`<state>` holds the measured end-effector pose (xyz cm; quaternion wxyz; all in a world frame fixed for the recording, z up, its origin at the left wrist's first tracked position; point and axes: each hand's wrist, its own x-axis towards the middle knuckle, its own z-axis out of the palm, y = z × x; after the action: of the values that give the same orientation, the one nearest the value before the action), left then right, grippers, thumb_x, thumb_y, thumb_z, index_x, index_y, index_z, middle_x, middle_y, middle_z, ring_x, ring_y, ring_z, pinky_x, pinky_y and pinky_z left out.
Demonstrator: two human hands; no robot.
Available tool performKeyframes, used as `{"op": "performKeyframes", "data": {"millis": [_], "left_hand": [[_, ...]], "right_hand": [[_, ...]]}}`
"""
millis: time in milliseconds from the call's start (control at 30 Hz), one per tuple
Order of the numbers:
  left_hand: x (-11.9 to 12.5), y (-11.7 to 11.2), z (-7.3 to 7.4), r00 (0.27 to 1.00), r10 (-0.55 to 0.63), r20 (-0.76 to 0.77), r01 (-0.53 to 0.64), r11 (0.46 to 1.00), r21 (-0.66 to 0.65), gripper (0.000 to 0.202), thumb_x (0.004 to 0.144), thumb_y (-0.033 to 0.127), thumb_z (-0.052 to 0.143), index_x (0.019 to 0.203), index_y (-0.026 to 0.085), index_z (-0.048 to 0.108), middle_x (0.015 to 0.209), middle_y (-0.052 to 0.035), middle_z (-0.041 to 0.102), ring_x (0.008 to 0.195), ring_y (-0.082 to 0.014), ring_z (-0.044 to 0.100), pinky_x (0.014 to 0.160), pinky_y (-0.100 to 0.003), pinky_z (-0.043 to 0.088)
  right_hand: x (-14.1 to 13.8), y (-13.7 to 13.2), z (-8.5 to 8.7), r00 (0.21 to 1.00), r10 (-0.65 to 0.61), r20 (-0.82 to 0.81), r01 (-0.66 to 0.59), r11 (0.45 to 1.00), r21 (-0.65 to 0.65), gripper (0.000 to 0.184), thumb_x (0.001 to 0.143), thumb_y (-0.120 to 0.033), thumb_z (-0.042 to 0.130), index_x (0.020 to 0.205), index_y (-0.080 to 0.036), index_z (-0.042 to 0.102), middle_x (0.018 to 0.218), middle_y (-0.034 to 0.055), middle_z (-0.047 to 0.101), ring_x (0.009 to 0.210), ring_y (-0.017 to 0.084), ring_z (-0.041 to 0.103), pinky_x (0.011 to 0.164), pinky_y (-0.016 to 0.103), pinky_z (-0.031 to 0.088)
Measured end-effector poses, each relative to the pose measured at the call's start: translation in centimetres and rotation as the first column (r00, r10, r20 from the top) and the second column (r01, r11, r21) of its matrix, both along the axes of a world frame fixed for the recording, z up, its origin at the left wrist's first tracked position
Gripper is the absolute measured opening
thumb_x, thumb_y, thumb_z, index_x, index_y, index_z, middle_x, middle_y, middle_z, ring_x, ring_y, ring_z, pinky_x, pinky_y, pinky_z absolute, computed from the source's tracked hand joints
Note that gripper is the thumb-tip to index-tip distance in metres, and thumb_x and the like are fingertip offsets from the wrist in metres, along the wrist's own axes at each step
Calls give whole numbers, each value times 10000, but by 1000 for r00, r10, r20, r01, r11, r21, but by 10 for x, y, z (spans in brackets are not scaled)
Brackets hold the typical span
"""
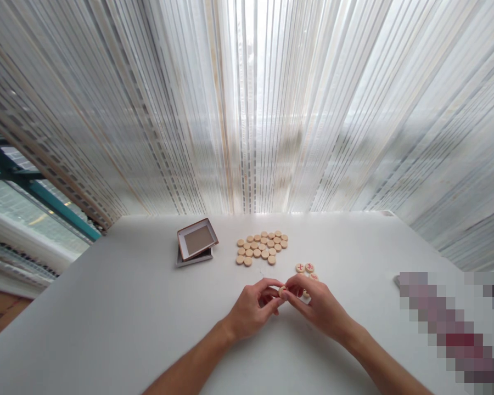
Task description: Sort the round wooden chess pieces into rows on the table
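Note:
Above the white table, my left hand point(253, 307) and my right hand point(316, 300) meet, both pinching one round wooden xiangqi piece point(282, 292) between their fingertips. Just past my right hand lie several face-up pieces with red characters point(309, 267), some of them partly covered by its fingers. Farther off, a cluster of plain-looking wooden discs point(257, 253) is spread flat, with no characters visible on their upper sides. The marking on the held piece is mostly hidden.
An open cardboard box point(197, 241), one part resting tilted on the other, sits left of the discs. White string curtains point(247, 109) hang behind the far edge of the white table point(148, 307). A pixelated area covers the right side.

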<state>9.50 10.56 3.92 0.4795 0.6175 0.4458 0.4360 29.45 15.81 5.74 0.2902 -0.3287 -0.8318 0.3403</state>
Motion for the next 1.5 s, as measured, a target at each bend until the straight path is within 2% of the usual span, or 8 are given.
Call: {"op": "performKeyframes", "data": {"millis": [267, 600, 833, 900, 1033, 1200, 1400, 1500], "left_hand": [[0, 0, -2, 1000, 6, -7, -6, 1000, -3, 342, 937, 410, 631, 1183, 174, 608, 915, -80, 765, 692, -168, 699, 677, -299, 580], [-1, 3, -5, 998, 23, 67, -22, 1000, -17, 360, 933, 407, 640, 1201, 170, 594, 951, -98, 754, 688, -160, 680, 670, -306, 582], [-1, 4, -4, 995, 45, 86, -44, 999, -21, 360, 927, 393, 648, 1189, 154, 587, 951, -100, 740, 738, -172, 684, 665, -299, 595], [-1, 4, -5, 996, 73, 42, -73, 997, -12, 351, 926, 386, 646, 1186, 157, 591, 965, -95, 730, 713, -162, 683, 647, -286, 588], [-2, 1, -4, 980, 137, -145, -123, 987, 105, 277, 922, 339, 644, 1152, 184, 633, 972, -66, 720, 712, -146, 672, 680, -274, 561], [-2, -2, 0, 932, 152, -330, -52, 954, 294, 229, 883, 248, 666, 1109, 214, 658, 977, -42, 714, 798, -162, 659, 775, -299, 534], [-4, -2, 0, 890, 142, -434, 43, 920, 390, 235, 870, 214, 680, 1103, 223, 653, 997, -39, 704, 897, -190, 639, 911, -369, 490], [-4, -2, 0, 874, 116, -473, 93, 913, 397, 244, 882, 214, 673, 1124, 225, 645, 1078, -47, 708, 1003, -209, 629, 1022, -419, 430]], "right_hand": [[0, 1, 0, 1000, -7, -9, 7, 1000, 15, 145, 1010, -313, 523, 936, -233, 618, 805, 10, 694, 703, 154, 626, 674, 283, 478], [1, 1, 4, 1000, 23, -22, -22, 999, 48, 119, 1011, -244, 494, 1049, -241, 608, 882, 24, 699, 786, 170, 644, 742, 299, 490], [8, 7, 1, 999, 29, -13, -27, 991, 127, 188, 1004, -204, 468, 1141, -247, 590, 929, 44, 710, 835, 181, 664, 791, 324, 523], [15, 14, 1, 999, -23, -27, 27, 989, 146, 195, 1004, -225, 471, 1155, -246, 592, 941, 51, 713, 846, 187, 674, 789, 325, 541], [33, 31, 4, 967, -244, -73, 253, 950, 182, 198, 986, -314, 523, 1143, -248, 625, 985, 62, 720, 826, 202, 679, 618, 281, 550], [50, 52, 4, 905, -418, -78, 424, 871, 248, 187, 964, -357, 550, 1065, -250, 666, 924, 39, 731, 748, 196, 666, 588, 288, 537], [61, 72, -14, 876, -479, -45, 475, 846, 242, 221, 955, -391, 535, 1016, -234, 678, 933, 50, 732, 748, 202, 671, 604, 300, 536], [63, 82, -25, 887, -462, -12, 452, 862, 228, 234, 948, -399, 533, 1004, -225, 680, 966, 59, 724, 783, 209, 673, 712, 334, 555]]}}
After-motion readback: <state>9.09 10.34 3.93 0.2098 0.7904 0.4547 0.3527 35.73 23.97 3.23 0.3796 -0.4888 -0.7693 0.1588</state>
